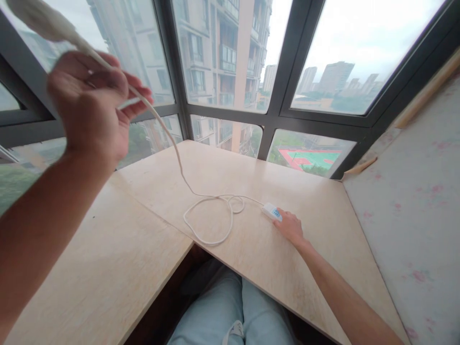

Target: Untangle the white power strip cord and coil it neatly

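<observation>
My left hand (97,91) is raised at the upper left, its thumb and fingers closed on a white power cord (178,155). Above that hand, a pale, bulky end (43,21) of the cord is blurred and partly cut off by the frame edge; what it is I cannot make out. From the hand the cord hangs to the table and lies there in loose loops. It runs on to a small white power strip (271,211) with a blue socket face, lying on the tabletop. My right hand (290,225) grips the strip's near right end, hiding part of it.
The beige, marble-patterned tabletop (305,268) forms a corner, with a seam left of the loops and an inner edge above my legs (223,306). Dark-framed windows (273,120) stand along its back. A floral-papered wall (413,215) borders the right side.
</observation>
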Demonstrator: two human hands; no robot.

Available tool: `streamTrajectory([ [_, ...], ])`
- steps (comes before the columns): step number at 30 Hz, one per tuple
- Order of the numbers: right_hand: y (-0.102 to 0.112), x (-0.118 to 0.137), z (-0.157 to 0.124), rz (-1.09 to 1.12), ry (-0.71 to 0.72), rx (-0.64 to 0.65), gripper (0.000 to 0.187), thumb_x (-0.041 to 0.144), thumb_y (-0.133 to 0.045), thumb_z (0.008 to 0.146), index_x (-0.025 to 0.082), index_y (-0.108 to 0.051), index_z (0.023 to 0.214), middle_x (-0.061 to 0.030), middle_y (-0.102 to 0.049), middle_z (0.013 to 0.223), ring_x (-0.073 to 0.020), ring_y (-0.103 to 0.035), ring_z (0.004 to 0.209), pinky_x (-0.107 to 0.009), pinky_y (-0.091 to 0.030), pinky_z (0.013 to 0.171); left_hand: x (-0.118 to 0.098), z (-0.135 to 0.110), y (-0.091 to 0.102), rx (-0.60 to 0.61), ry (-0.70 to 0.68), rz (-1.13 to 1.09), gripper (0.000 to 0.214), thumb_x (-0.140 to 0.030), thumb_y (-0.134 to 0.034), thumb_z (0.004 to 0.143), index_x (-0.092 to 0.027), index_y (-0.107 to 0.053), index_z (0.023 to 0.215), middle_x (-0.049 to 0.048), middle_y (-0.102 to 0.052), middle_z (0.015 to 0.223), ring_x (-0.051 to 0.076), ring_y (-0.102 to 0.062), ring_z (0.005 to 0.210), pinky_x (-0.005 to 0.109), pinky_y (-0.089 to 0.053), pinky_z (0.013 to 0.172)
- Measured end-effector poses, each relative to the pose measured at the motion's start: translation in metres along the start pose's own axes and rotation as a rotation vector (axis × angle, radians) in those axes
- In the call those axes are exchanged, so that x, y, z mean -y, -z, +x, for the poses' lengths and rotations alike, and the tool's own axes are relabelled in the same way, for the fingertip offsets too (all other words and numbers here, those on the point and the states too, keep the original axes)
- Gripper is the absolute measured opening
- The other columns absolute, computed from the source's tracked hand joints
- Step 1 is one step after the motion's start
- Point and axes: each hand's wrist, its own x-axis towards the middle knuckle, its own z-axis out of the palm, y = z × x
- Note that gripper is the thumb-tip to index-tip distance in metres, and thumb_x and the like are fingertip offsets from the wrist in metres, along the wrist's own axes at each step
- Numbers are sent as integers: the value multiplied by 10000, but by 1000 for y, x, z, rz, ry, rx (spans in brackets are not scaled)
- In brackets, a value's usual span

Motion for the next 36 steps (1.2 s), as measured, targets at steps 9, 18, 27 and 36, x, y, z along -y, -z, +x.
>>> streamTrajectory([
  [9, -5, 27, -14, 93, -26, -68, 593, 215, -531, 842, 103, -416, 1412, -277, -392, 1464, -395, -347, 1372, -586, -227, 1087, -14, -207, -13, 845, 523, -431, 129, -261, -631, 835, -223, -726, 912, 28, -656, 677, 130, -574, 561, 256, -482, 520],
  [18, 48, 28, -113, 1545, 306, 401, 705, 412, -696, 780, 284, -437, 1423, -137, -556, 1368, -301, -533, 1253, -516, -386, 1063, 13, -326, -87, 747, 451, -242, 204, -189, -558, 866, -246, -703, 999, 65, -719, 902, 184, -666, 844, 292, -524, 774],
  [27, 71, 23, -161, 1637, -3, 81, 293, 497, -696, 804, 211, -695, 867, -116, -711, 1099, -301, -644, 1080, -486, -530, 936, 46, -298, -95, 962, 107, -16, 161, -204, -560, 849, -248, -681, 945, 56, -725, 958, 213, -656, 957, 352, -478, 932],
  [36, 95, -18, -175, 1696, -155, 28, 315, 516, -738, 751, 236, -684, 886, -124, -756, 874, -337, -719, 882, -539, -583, 811, 221, -201, -145, 1134, 224, 596, 524, -423, -762, 697, -173, -668, 1148, 148, -661, 1165, 304, -543, 1170, 362, -371, 1030],
])
